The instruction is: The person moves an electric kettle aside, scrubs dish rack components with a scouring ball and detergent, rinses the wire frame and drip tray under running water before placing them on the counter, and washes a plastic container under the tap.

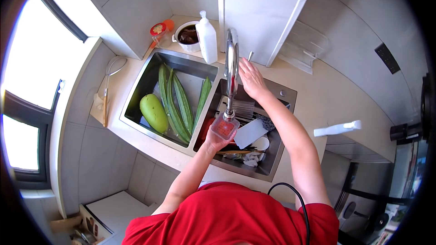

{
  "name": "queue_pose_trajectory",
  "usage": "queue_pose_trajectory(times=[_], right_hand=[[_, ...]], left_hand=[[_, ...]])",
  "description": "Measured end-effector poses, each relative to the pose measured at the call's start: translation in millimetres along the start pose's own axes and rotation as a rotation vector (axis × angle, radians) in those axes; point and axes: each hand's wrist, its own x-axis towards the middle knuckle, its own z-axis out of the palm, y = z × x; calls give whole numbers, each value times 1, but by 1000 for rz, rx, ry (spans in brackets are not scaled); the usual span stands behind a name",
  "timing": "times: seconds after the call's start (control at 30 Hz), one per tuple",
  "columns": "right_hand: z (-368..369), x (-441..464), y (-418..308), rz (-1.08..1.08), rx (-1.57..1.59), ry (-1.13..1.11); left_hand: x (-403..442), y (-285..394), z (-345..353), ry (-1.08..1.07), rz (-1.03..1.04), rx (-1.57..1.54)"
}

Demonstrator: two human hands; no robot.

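Note:
My left hand point(217, 140) holds a small clear plastic container point(224, 128) right below the spout of the tall chrome faucet point(232, 59). Reddish colour shows through the container's bottom; whether water is running into it I cannot tell. Beyond the faucet, my right hand point(252, 80) is stretched out with straight fingers, nearest to a small metal lever point(250, 56) at the sink's back edge. Its palm grips nothing that I can see. Under my arms, the right sink basin point(272, 165) contains a white rectangular board point(250, 133), chopsticks point(229, 152) and other dishes, partly hidden.
Several ridged green gourds point(181, 102) and a plump light-green gourd point(154, 113) lie in the left basin point(136, 97). Behind stand a white pump bottle point(207, 41), a pot of dark liquid point(188, 34) and a red-lidded jar point(159, 34). A whisk point(107, 86) rests at left.

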Motion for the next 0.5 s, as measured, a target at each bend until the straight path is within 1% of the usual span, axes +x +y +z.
queue_pose_trajectory(times=[0.03, 0.1, 0.13, 0.17, 0.23, 0.27, 0.37, 0.47, 0.5], right_hand=[[18, 3, 8, -11, 14, -4], [44, 5, 24, 46, -181, -221], [40, 5, 28, 85, -307, -279], [35, 5, 32, 61, -228, -233], [31, 6, 32, 61, -203, -231], [29, 5, 29, 61, -198, -236], [28, 5, 26, 112, -224, -256], [29, -3, 24, 135, -156, -237], [29, -5, 23, 124, -163, -180]], left_hand=[[-1, -1, -1, 6, 14, -10], [-3, -2, -2, -11, -2, 15], [-6, -4, 2, -17, 10, 19], [-7, -4, 1, -12, 21, 12], [-4, -6, -3, -37, -16, -12], [-1, -7, -5, 3, 12, 10], [-2, -7, -3, -1, 11, -2], [-5, -8, -6, -47, -4, -28], [-4, -8, -8, -49, -2, -31]])
